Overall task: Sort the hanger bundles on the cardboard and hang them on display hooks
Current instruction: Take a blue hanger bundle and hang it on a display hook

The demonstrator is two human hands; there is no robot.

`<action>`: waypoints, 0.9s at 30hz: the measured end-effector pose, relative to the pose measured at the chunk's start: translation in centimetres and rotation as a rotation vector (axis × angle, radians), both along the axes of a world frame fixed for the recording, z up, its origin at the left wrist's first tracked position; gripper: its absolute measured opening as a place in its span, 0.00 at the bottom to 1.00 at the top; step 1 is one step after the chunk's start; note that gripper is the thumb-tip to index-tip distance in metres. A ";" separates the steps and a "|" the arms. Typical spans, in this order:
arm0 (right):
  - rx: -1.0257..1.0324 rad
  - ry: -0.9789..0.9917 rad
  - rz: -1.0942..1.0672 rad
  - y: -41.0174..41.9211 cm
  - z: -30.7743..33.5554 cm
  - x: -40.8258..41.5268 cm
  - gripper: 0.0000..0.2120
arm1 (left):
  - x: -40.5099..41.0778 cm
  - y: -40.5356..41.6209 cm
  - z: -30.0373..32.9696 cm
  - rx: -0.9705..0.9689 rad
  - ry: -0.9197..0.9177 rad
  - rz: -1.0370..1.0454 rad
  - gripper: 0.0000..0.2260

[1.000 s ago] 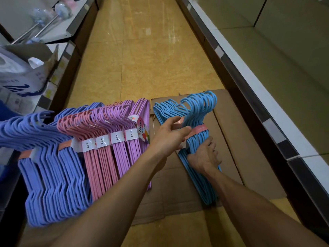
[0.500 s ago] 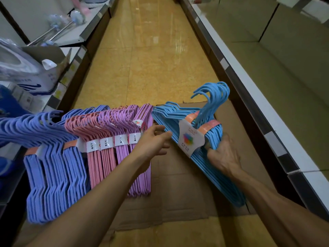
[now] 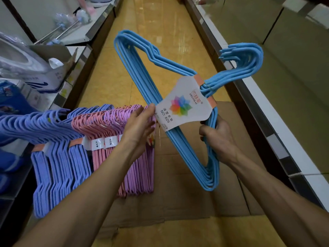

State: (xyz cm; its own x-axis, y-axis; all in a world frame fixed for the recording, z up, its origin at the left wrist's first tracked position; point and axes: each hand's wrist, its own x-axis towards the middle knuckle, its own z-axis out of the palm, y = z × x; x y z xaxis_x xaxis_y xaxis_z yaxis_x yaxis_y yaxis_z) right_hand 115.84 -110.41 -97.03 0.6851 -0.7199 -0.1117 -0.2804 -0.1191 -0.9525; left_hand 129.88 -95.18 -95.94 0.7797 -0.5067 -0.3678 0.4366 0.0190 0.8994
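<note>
Above the right hand [image 3: 216,138], which grips its lower edge, the blue bundle [image 3: 142,72] slants, hooks up-right; left hand [image 3: 140,125], fingers loose, touches its label [image 3: 179,104].

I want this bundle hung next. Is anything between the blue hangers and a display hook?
No display hook is in view, so that path cannot be judged. The right hand grips the light-blue plastic hanger bundle in open air above the flattened brown cardboard.

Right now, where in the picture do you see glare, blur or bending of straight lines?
Head view: glare streaks on the glossy yellow floor; the grey shelf edge on the right bows from the wide lens; the top corners are smeared; the white paper label on the sky-blue wire hanger bundle reads sharp.
</note>
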 end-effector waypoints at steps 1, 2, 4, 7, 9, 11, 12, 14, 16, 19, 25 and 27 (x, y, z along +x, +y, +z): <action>0.014 -0.011 0.026 0.2 0.3 0.1 0.09 | 0.3 0.3 0.2 -0.053 -0.005 0.015 0.38; 0.031 -0.017 0.054 0.4 0.5 0.1 0.09 | 0.6 0.6 0.4 -0.106 -0.016 0.031 0.35; 0.077 -0.010 0.117 0.6 0.6 0.1 0.07 | 1.5 1.0 0.7 -0.215 -0.035 0.043 0.22; 0.092 0.024 0.205 1.4 0.7 0.0 0.11 | 2.1 1.2 1.2 -0.305 0.063 0.121 0.14; 0.052 0.053 0.241 2.4 0.5 0.1 0.08 | 2.0 1.4 1.2 -0.310 0.213 0.235 0.09; -0.001 0.091 0.265 3.4 0.3 0.5 0.13 | 1.7 2.0 0.8 -0.336 0.311 0.362 0.07; -0.018 0.106 0.275 3.9 0.2 0.7 0.13 | 1.7 2.3 0.6 -0.342 0.322 0.412 0.07; -0.039 0.120 0.278 4.3 0.3 1.3 0.13 | 1.8 2.9 0.3 -0.355 0.329 0.462 0.08; -0.066 0.128 0.259 4.3 0.7 2.2 0.12 | 2.0 3.3 0.6 -0.391 0.337 0.466 0.08; -0.088 0.152 0.231 4.2 1.4 3.4 0.09 | 2.4 3.5 1.4 -0.483 0.318 0.451 0.07; -0.036 0.149 0.235 7.0 3.0 2.9 0.07 | 1.7 6.3 3.1 -0.456 0.280 0.477 0.09; -0.020 0.166 0.239 8.2 3.4 2.1 0.08 | 1.0 7.5 3.6 -0.443 0.310 0.464 0.08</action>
